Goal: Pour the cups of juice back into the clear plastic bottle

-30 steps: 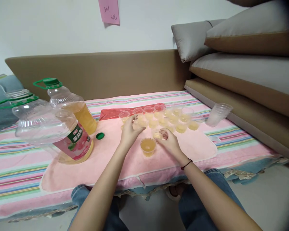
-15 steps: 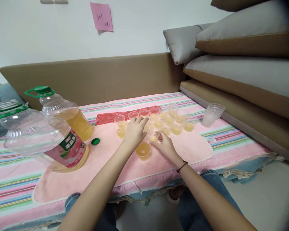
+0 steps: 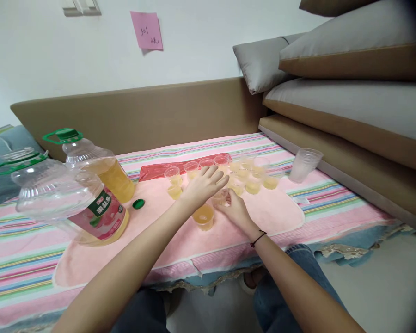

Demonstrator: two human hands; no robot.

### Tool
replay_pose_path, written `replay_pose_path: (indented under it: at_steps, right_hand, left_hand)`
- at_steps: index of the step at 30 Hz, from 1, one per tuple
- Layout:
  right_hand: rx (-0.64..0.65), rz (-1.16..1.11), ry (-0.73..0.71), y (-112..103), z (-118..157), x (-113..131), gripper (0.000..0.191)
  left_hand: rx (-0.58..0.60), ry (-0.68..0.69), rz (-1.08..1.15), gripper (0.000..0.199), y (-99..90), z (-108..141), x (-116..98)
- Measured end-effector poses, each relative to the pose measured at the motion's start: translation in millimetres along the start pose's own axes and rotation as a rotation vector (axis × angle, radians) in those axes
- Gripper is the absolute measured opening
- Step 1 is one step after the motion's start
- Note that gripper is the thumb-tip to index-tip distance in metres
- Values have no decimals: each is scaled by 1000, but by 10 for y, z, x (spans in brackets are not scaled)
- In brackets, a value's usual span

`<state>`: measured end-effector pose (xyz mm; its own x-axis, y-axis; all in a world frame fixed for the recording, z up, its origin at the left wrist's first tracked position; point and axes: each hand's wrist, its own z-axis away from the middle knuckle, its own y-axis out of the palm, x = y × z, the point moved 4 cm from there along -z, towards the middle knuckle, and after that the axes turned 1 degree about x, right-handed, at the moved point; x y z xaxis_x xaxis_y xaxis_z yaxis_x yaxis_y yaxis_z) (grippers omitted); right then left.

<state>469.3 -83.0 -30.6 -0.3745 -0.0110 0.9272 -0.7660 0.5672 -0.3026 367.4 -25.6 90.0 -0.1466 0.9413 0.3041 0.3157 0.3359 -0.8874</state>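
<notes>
My right hand (image 3: 236, 207) pinches a small clear plastic cup (image 3: 220, 198) near the middle of the pink mat. My left hand (image 3: 205, 186) is over the cups with its fingers stretched out, and nothing shows in its grasp. Just in front of the hands stands a clear cup of yellow drink (image 3: 203, 217), fuller than those behind. Behind and to the right are several cups (image 3: 252, 186) with a little yellow drink in each. My left hand and forearm hide part of this group. Another cup (image 3: 175, 190) is left of my left hand.
Two large bottles (image 3: 106, 210) of yellow drink stand at left; the nearer is uncapped. A green cap (image 3: 138, 203) lies beside them. Stacked clear cups (image 3: 305, 165) lean at right. A red plastic bag (image 3: 159, 172) lies behind the cups. Cushions (image 3: 350, 106) are piled at right.
My left hand has moved slightly right, its fingers now straighter and flatter. My right hand stays close to the same place, and the cup in it appears slightly raised or tilted.
</notes>
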Motion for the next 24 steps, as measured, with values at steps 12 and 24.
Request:
replay_pose_path:
  at_steps: [12,24]
  right_hand:
    - [-51,70,62,-145,60,6,50]
    - [-33,49,60,-231,227,95,57]
  left_hand:
    - [18,-85,87,56,125,91,129]
    - [60,-323,304,57,63,251,313]
